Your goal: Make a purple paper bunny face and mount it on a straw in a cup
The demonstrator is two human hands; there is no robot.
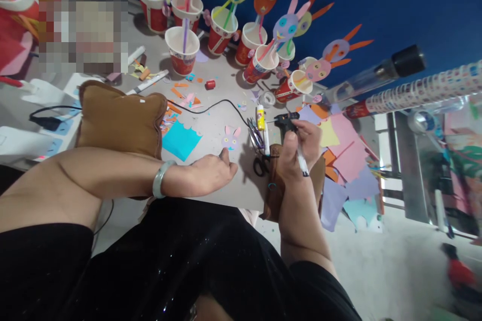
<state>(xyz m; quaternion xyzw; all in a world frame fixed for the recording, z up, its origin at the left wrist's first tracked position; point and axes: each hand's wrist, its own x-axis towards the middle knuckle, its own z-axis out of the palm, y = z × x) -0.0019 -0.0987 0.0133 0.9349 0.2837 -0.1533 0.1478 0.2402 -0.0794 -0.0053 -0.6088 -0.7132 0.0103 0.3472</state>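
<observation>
Paper face (pixel 230 141) near blurry-labelled glue stick (pixel 260 118)

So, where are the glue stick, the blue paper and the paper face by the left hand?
Glue stick (pixel 260 118): head view, on its yellow body.
Blue paper (pixel 182 140): head view, middle of the sheet.
Paper face (pixel 230 140): head view, between its eyes.
</observation>
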